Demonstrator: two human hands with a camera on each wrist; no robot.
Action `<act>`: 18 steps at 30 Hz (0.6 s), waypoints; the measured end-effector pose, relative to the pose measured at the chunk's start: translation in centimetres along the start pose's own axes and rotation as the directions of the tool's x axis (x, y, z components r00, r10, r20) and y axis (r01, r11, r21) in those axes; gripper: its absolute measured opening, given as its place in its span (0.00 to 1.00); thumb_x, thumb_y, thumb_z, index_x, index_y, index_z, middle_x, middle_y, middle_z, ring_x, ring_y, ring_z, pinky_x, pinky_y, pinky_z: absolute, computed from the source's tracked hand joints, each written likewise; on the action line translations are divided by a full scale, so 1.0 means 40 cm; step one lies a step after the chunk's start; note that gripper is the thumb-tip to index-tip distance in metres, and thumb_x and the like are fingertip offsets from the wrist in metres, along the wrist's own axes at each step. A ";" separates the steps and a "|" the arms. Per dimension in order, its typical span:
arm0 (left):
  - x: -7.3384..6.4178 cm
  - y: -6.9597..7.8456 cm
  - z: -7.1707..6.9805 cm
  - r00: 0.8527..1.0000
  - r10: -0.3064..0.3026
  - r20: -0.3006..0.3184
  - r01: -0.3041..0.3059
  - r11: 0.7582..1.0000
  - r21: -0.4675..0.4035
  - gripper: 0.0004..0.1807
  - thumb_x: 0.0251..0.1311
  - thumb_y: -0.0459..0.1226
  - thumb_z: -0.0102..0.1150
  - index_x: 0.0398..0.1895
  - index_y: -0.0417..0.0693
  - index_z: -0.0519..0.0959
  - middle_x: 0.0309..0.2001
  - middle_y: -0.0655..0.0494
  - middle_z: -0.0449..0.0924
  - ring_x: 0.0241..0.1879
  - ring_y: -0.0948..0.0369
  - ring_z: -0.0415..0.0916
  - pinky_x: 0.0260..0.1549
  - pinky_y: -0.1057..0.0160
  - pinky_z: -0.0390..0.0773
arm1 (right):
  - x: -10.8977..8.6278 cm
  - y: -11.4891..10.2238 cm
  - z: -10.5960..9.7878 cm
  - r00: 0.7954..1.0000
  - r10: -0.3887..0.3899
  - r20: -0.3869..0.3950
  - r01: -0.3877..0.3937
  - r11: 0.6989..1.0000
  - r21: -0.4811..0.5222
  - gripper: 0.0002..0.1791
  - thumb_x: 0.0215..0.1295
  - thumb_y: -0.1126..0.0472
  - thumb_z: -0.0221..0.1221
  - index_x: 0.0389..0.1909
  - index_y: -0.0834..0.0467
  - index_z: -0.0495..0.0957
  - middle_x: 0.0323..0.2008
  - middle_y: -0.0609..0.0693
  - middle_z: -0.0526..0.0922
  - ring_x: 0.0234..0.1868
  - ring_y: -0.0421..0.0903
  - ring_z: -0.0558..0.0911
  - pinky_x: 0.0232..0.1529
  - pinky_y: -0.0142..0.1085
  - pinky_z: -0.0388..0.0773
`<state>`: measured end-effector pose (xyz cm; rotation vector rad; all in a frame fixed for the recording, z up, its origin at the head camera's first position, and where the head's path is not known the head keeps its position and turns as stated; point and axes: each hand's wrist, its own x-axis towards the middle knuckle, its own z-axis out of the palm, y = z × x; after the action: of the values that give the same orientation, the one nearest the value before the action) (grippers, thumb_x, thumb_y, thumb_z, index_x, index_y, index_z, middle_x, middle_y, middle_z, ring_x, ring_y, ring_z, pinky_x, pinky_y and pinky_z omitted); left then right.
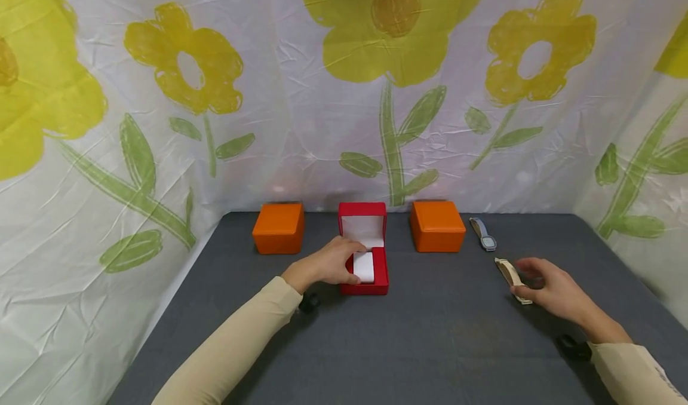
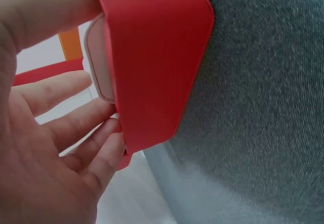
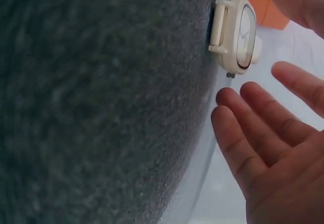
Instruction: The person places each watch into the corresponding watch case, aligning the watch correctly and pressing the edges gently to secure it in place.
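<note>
An open red watch box (image 1: 380,273) with a white cushion (image 1: 364,266) stands at the middle of the table. My left hand (image 1: 330,261) reaches over its left side, thumb at the cushion's near end and index fingertip at the far end. In the left wrist view the red side wall (image 2: 157,67) hides the thumb tip; I cannot tell whether the cushion is pinched. A cream wristwatch (image 1: 509,273) lies on the right. Beside it hovers my right hand (image 1: 556,288), fingers spread; the right wrist view shows a gap between fingertips and watch case (image 3: 238,37).
Two closed orange boxes, one on the left (image 1: 278,229) and one on the right (image 1: 438,226), flank the red box. A light blue wristwatch (image 1: 484,235) lies beyond the cream one. A flower-printed cloth (image 1: 290,94) hangs behind the dark grey table (image 1: 419,345).
</note>
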<state>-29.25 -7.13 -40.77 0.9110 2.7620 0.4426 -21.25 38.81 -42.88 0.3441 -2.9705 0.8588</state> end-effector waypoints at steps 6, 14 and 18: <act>0.005 -0.002 -0.002 1.000 0.012 -0.001 -0.012 1.000 0.011 0.39 0.44 0.45 0.73 0.64 0.52 0.70 0.58 0.57 0.72 0.57 0.57 0.61 0.55 0.57 0.70 | 0.000 0.010 -0.002 1.000 -0.004 0.018 0.004 1.000 -0.018 0.36 0.56 0.48 0.68 0.58 0.66 0.70 0.49 0.63 0.77 0.47 0.60 0.78 0.37 0.45 0.77; 0.000 -0.003 0.001 0.999 0.033 -0.018 -0.033 0.999 0.011 0.38 0.47 0.46 0.71 0.65 0.54 0.69 0.60 0.58 0.72 0.56 0.58 0.61 0.57 0.57 0.68 | -0.004 0.018 -0.003 0.998 0.002 0.065 -0.002 1.000 -0.003 0.32 0.51 0.53 0.71 0.54 0.61 0.73 0.36 0.49 0.79 0.32 0.38 0.77 0.26 0.33 0.73; -0.002 -0.005 0.006 0.998 0.057 -0.032 -0.056 0.998 0.015 0.38 0.47 0.46 0.71 0.65 0.54 0.70 0.60 0.58 0.72 0.56 0.58 0.62 0.57 0.57 0.68 | -0.008 0.016 -0.002 0.997 -0.007 0.080 0.006 1.000 0.013 0.24 0.53 0.56 0.70 0.49 0.60 0.73 0.33 0.48 0.78 0.29 0.36 0.75 0.24 0.33 0.72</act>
<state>-29.25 -7.29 -41.06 0.9962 2.7774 0.4509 -21.07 39.45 -43.20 0.3970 -3.0359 0.8846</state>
